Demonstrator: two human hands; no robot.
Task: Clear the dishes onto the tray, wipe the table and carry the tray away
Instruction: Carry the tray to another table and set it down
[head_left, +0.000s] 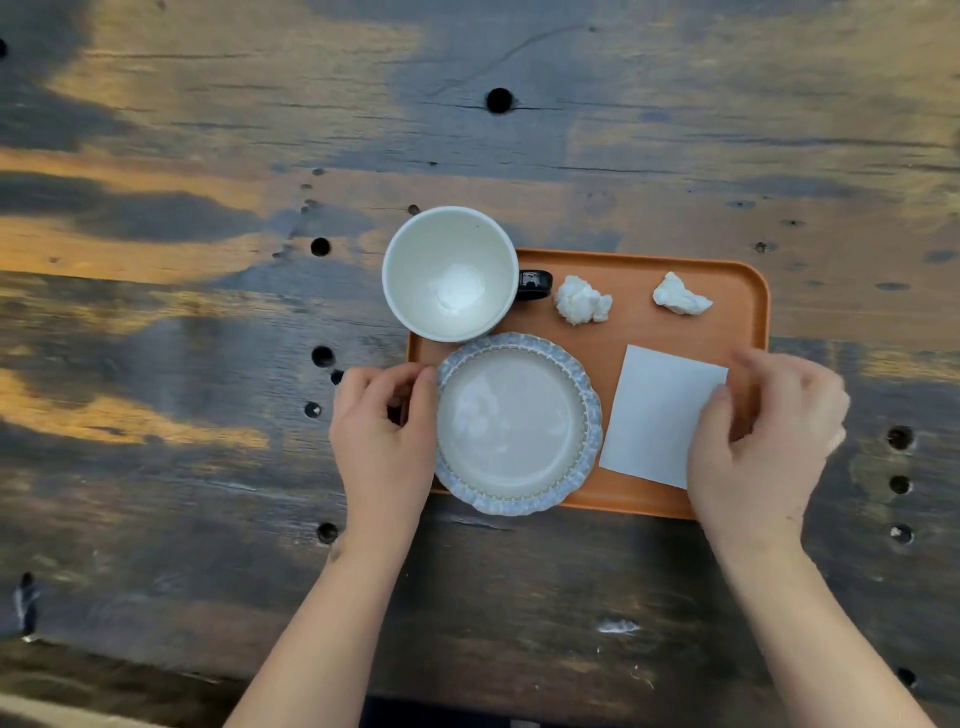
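Observation:
An orange tray (636, 335) lies on the dark wooden table (182, 338). On it stand a white cup (449, 273) with a black handle, overhanging the tray's far left corner, and an empty blue-rimmed plate (511, 423) at the near left. Two crumpled white tissues (581, 300) (678, 296) lie along the far side, and a flat white napkin (654, 410) lies at the near right. My left hand (384, 441) grips the tray's left rim, thumb against the plate's edge. My right hand (769, 447) curls round the tray's right rim, thumb on the napkin's corner.
The tabletop is worn, with several dark round holes, some close to the tray's left side (322, 356) and some to its right (900, 437). The table's near edge runs along the bottom of the view.

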